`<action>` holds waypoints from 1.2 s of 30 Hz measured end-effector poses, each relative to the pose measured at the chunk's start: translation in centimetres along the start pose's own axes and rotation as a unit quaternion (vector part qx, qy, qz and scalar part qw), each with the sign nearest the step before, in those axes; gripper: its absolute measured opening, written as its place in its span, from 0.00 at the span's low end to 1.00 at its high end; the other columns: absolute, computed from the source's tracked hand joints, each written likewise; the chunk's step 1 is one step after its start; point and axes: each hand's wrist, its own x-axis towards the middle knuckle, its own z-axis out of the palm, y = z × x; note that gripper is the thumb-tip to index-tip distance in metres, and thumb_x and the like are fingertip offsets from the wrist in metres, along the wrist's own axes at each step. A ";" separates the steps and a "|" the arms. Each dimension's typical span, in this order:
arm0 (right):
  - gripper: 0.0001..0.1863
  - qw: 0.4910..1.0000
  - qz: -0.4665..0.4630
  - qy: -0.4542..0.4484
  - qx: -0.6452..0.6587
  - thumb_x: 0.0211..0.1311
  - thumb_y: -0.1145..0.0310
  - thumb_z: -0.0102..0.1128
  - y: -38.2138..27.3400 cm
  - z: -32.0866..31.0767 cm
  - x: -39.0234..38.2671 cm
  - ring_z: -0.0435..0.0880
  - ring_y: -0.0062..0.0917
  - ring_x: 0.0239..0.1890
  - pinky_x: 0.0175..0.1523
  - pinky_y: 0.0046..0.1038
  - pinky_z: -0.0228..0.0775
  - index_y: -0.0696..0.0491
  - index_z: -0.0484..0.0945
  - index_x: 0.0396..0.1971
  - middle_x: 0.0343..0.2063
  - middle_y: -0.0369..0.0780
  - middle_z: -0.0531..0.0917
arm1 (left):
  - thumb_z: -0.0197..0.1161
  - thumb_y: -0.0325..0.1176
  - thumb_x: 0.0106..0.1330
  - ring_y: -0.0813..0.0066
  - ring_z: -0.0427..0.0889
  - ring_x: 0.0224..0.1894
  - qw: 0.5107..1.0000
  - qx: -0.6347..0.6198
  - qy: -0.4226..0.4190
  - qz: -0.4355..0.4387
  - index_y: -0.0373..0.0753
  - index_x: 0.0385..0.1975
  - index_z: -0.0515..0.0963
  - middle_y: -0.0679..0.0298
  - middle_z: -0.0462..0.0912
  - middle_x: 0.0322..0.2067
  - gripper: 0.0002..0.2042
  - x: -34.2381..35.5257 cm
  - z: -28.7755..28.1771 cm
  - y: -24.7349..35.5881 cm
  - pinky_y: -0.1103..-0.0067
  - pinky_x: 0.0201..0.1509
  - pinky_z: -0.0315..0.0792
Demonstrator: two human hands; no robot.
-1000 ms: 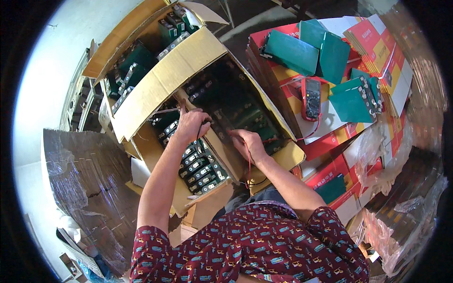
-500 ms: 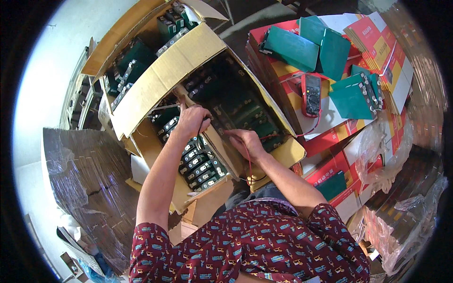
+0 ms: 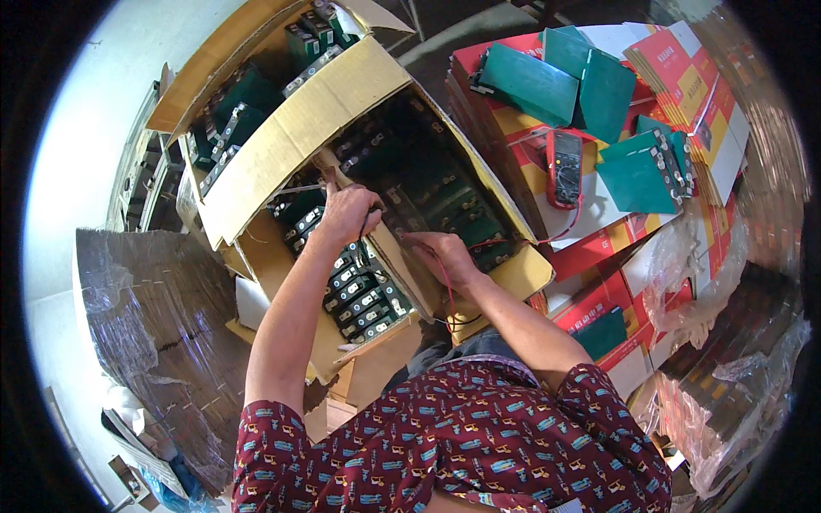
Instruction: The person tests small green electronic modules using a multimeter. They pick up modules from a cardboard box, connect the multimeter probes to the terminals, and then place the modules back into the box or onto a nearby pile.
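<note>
Brown cardboard framed the work in the head view: a large open carton, split lengthwise by a divider, with rows of green-and-black battery packs standing in both halves, terminals upward. The left hand was at the divider, its index finger stretched toward the far end and the other fingers folded closed round a black lead, which trailed over the packs in the left half. The right hand reached into the darker right half, just beside the divider, its fingers drawn together in a pinch on a red lead. Both probe tips were lost behind the hands or in shadow, so whether either touched a terminal could not be told.

To the right of the carton, the red-cased multimeter lay face up on stacked, printed red sheets of board, with loose green packs beyond and beside it. A second carton at the upper left held more packs.

The step in hand looked like checking packs with the meter's leads. The next move seemed to call for steady probe contact on a pack's terminals and a glance at the display.
</note>
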 end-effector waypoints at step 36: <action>0.16 0.979 0.012 -0.031 -0.199 0.66 0.65 0.63 0.7 1.0 0.2 0.88 0.48 0.43 0.48 0.47 0.82 0.50 0.86 0.51 0.40 0.48 0.89 | 0.69 0.41 0.65 0.52 0.86 0.50 0.997 -0.036 0.053 0.045 0.46 0.41 0.88 0.56 0.90 0.39 0.10 -0.1 0.7 -1.3 0.39 0.76 0.48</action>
